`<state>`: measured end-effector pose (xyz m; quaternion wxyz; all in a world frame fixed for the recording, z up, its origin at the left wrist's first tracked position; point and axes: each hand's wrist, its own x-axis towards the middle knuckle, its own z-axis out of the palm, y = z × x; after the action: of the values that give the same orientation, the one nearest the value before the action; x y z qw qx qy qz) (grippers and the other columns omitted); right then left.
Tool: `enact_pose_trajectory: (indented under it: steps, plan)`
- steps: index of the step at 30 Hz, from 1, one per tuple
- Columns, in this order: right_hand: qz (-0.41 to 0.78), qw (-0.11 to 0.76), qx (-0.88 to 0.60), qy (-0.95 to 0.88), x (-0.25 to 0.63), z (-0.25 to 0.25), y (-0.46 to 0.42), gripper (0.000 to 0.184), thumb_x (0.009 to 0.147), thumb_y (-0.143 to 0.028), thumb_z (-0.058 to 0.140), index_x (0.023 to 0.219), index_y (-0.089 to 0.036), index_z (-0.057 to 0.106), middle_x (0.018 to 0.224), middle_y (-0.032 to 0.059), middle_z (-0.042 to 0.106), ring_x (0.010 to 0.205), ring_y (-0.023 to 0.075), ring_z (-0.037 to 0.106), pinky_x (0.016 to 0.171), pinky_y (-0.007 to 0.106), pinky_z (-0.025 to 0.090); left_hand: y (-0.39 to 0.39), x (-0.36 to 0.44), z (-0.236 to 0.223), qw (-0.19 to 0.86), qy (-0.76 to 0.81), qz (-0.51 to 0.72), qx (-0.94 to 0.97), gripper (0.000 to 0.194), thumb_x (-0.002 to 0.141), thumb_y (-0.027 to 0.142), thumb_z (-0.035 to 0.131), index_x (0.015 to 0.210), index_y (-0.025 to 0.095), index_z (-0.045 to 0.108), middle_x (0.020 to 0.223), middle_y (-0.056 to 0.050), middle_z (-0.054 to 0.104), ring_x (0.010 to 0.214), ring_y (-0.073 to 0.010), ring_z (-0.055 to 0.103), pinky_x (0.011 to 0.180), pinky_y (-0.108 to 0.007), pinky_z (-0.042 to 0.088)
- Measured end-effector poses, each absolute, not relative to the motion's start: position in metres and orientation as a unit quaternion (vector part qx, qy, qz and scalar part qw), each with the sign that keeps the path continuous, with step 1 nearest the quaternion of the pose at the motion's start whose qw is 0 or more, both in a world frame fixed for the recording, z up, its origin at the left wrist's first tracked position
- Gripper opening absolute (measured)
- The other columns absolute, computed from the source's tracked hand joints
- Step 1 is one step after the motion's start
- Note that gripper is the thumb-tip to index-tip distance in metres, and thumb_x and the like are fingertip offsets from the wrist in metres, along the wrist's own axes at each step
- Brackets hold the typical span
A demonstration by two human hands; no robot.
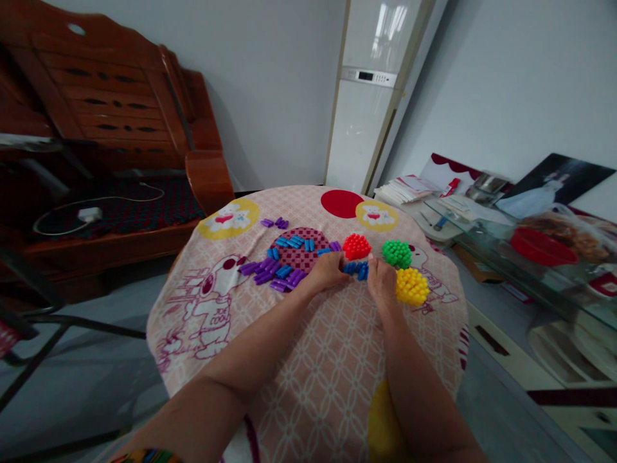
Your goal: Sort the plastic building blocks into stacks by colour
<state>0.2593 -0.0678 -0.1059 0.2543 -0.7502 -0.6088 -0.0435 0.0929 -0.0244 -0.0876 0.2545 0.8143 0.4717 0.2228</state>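
On a round table under a pink cartoon-print cloth [308, 360], my left hand [328, 271] and my right hand [380, 280] close from both sides on a small cluster of blue pieces [355, 268]. Just beyond it sit a red studded ball [357, 246] and a green one [397, 253]. A yellow ball [412, 287] rests right beside my right hand. Left of my left hand lie loose purple pieces [267, 273] and loose blue pieces [292, 243]. Both hands have bent fingers pressed on the blue cluster.
A wooden bench [110, 122] with a white charger and cable [89, 214] stands at the left. A tall white air conditioner [369, 96] stands behind the table. At the right is a glass table [520, 257] with papers, a red bowl [542, 246] and bags.
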Motion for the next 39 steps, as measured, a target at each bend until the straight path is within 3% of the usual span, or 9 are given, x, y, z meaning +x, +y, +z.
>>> enact_pose_trajectory:
  steps: [7,12,21,29,35,39]
  plan:
    - [-0.058,0.247,-0.751,-0.609,0.260,-0.106,-0.067,0.063,0.105,-0.037,0.018,0.084,-0.011,0.071,0.081,0.0159,0.071,0.071,0.0209,0.061,0.062,0.031,0.031,-0.029,0.102,-0.093,0.273,0.460,0.183,0.825,0.028,0.059,0.037,0.082,0.067,0.016,0.065,0.061,0.002,0.058,0.059,-0.0134,0.052,0.055,-0.025,0.034]
    - [-0.057,0.250,-0.747,-0.613,0.260,-0.110,-0.066,0.061,0.105,-0.038,0.019,0.086,-0.010,0.071,0.081,0.0159,0.071,0.070,0.0196,0.060,0.062,0.030,0.030,-0.031,0.109,-0.098,0.252,0.451,0.156,0.842,0.031,0.063,0.042,0.079,0.060,0.014,0.065,0.053,0.003,0.050,0.055,-0.0127,0.048,0.056,-0.026,0.033]
    - [-0.048,0.266,-0.751,-0.602,0.260,-0.109,-0.064,0.064,0.104,-0.041,0.018,0.082,-0.012,0.071,0.079,0.0165,0.071,0.071,0.0214,0.062,0.063,0.031,0.032,-0.041,0.116,-0.101,0.220,0.440,0.214,0.844,0.007,0.068,0.019,0.069,0.069,0.011,0.068,0.063,-0.002,0.061,0.061,-0.0141,0.054,0.061,-0.025,0.039]
    - [-0.060,0.274,-0.744,-0.606,0.260,-0.112,-0.064,0.067,0.103,-0.043,0.016,0.080,-0.012,0.070,0.077,0.0172,0.070,0.069,0.0222,0.062,0.062,0.031,0.033,-0.039,0.116,-0.102,0.237,0.433,0.220,0.841,0.008,0.067,0.015,0.069,0.073,0.011,0.071,0.068,-0.004,0.066,0.064,-0.0154,0.058,0.064,-0.025,0.044]
    - [-0.077,0.284,-0.737,-0.609,0.261,-0.115,-0.063,0.068,0.103,-0.044,0.015,0.078,-0.012,0.070,0.074,0.0162,0.070,0.065,0.0206,0.059,0.060,0.031,0.031,-0.036,0.113,-0.097,0.243,0.413,0.197,0.855,0.003,0.067,0.015,0.067,0.065,0.012,0.068,0.063,-0.002,0.063,0.060,-0.0146,0.057,0.062,-0.025,0.044]
    - [-0.084,0.297,-0.729,-0.611,0.259,-0.113,-0.065,0.064,0.103,-0.043,0.018,0.077,-0.014,0.068,0.073,0.0148,0.069,0.064,0.0200,0.058,0.060,0.030,0.030,-0.017,0.092,-0.089,0.187,0.444,0.242,0.842,0.012,0.072,0.012,0.062,0.082,0.012,0.070,0.078,-0.005,0.069,0.075,-0.0172,0.063,0.072,-0.026,0.049]
